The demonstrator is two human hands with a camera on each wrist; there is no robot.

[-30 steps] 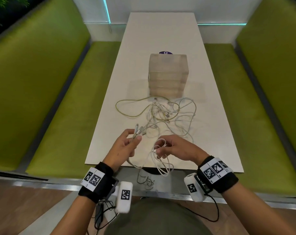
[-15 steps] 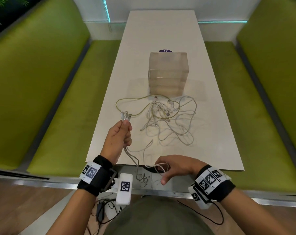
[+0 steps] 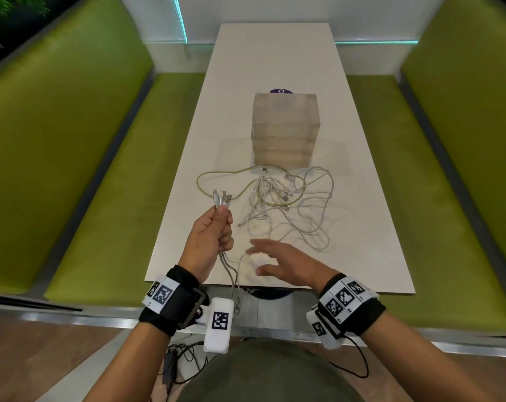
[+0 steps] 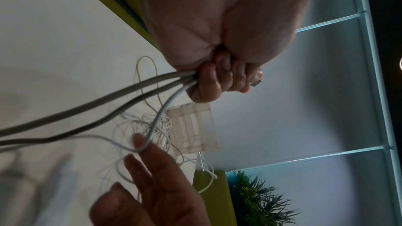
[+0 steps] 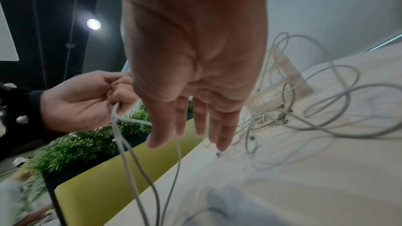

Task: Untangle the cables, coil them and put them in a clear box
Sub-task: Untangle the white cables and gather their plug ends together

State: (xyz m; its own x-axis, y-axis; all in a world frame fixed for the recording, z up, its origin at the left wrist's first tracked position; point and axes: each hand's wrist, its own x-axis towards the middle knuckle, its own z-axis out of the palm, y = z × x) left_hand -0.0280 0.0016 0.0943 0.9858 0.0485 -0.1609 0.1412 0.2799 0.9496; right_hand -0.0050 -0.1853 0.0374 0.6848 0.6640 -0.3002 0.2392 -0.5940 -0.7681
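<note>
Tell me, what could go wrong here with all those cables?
Likely snags:
1. The left hand grips several cables whose lengths hang off the table edge; lifting could drag them or let them catch below.
2. The tangled pile lies against the clear box, so a hard pull might tighten knots or shove the box.
3. The right hand is open, so nothing steadies the loose strands.

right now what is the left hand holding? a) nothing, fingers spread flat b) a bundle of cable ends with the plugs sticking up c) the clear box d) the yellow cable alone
b: the left hand grips a bundle of cable ends, plugs poking up above the fist and cords trailing down off the table edge; the right hand is spread and holds nothing.
</note>
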